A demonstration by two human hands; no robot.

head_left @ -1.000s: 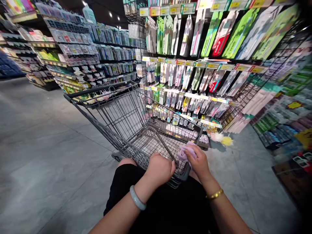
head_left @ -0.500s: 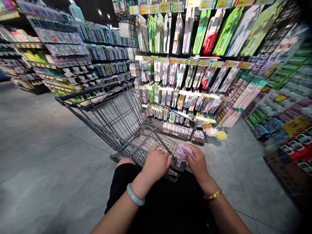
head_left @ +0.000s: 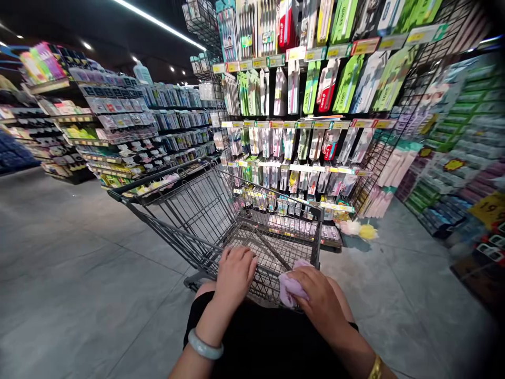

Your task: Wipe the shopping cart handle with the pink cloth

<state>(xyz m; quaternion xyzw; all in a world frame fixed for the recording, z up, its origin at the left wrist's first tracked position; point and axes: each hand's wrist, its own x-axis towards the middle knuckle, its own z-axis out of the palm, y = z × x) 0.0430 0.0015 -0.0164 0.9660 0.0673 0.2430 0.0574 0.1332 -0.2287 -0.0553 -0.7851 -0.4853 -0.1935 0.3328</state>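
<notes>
A grey wire shopping cart stands in front of me with nothing in its basket. My left hand is curled over the near rail of the cart; a pale bangle sits on that wrist. My right hand is closed on a small lilac cloth and presses it against the cart's near rail on the right side. A gold bracelet shows on the right wrist. My black clothing fills the bottom of the view.
A wire display rack of hanging toothbrush packs stands just beyond the cart. Store shelves run along the left and far side. Boxed goods line the right. Two fluffy items lie on the grey tiled floor.
The view has tilted up and the cart sits slightly further right. My right hand with the cloth has slid down and back along the near rail; my left hand shifted left on the rail.
</notes>
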